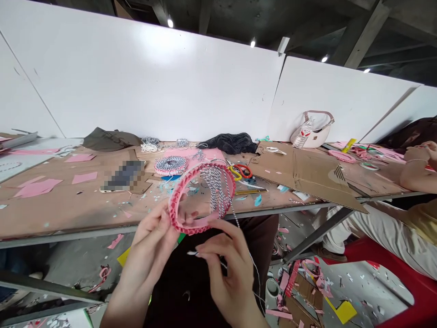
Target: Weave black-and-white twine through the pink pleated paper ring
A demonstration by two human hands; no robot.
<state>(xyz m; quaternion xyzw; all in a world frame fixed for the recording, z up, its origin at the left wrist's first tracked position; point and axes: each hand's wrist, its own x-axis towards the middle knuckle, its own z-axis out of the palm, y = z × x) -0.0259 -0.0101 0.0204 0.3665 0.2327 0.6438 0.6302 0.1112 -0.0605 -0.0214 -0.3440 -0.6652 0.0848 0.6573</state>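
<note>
My left hand [152, 243] grips the lower left rim of a pink notched ring [177, 193] held upright in front of me. Black-and-white twine [216, 189] is strung across the right half of the ring. My right hand [227, 264] is just below the ring, its thumb and forefinger pinched on the twine's loose end [191, 253], while a strand trails down past my wrist. A finished pink ring filled with the same twine [170, 165] lies on the table behind.
The cardboard-covered table [68, 205] holds pink paper scraps, scissors with red and yellow handles [239, 171], a blurred phone [123, 178], dark cloth and a white bag [312, 130]. Another person's arm [414, 173] rests on the table at right, beside a red stool. Scraps litter the floor.
</note>
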